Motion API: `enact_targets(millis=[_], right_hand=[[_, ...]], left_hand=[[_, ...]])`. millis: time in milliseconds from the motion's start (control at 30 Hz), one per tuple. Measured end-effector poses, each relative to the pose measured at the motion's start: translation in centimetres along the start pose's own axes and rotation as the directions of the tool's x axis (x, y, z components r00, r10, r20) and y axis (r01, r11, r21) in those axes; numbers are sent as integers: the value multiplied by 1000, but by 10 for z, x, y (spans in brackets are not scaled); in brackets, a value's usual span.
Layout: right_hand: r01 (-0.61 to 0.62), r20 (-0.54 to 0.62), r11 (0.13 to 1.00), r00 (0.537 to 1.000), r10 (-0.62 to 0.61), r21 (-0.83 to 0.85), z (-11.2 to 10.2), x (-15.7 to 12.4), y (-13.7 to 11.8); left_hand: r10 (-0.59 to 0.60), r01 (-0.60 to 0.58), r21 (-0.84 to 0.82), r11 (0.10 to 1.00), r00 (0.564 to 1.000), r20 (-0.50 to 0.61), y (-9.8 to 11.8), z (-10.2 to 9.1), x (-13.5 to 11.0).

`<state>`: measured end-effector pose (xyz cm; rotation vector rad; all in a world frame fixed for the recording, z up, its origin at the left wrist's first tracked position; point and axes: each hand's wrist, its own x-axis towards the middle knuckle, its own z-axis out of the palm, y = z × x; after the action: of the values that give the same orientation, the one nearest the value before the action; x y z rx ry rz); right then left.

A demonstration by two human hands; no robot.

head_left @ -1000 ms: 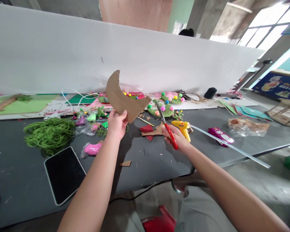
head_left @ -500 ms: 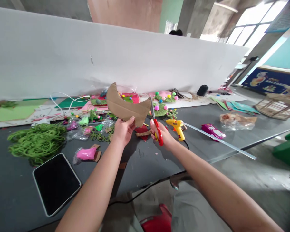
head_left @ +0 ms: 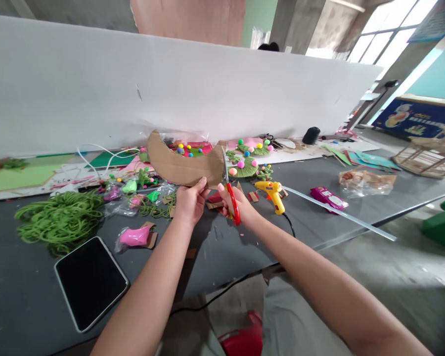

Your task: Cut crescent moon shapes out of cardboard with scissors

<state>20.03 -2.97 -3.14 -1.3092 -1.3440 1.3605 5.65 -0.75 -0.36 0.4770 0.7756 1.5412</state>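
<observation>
A curved, crescent-like piece of brown cardboard [head_left: 185, 167] is pinched at its lower edge by my left hand [head_left: 192, 200], thumb on the near face. My right hand [head_left: 241, 207] is closed around the red handles of a pair of scissors [head_left: 236, 210]. The blades point upward at the cardboard's right end, along its edge. Whether they are cutting into it at this instant I cannot tell. Below the cardboard, small red and brown scraps [head_left: 215, 200] lie on the dark table, partly hidden by my hands.
A yellow glue gun [head_left: 273, 194] lies right of my right hand, near a long pale strip [head_left: 341, 212] and a purple packet [head_left: 328, 199]. Leftward are green yarn [head_left: 59, 217], a tablet [head_left: 91, 283] and pink clay [head_left: 134, 236]. A white board [head_left: 170, 89] stands behind.
The cardboard has swung to the left and turned flatter. My right hand and the scissors have moved slightly left with it, and a loose scrap now shows beside the scissors.
</observation>
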Motion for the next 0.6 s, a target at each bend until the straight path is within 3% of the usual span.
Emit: enact_targets(millis=[267, 600], right_hand=[[39, -90, 998, 995, -44, -53, 3, 6, 2], [83, -155, 994, 983, -94, -74, 13, 5, 1]], left_hand=[[-5, 6, 20, 1000, 999, -34, 1, 2, -3], [32, -31, -10, 999, 999, 41, -1, -4, 2]])
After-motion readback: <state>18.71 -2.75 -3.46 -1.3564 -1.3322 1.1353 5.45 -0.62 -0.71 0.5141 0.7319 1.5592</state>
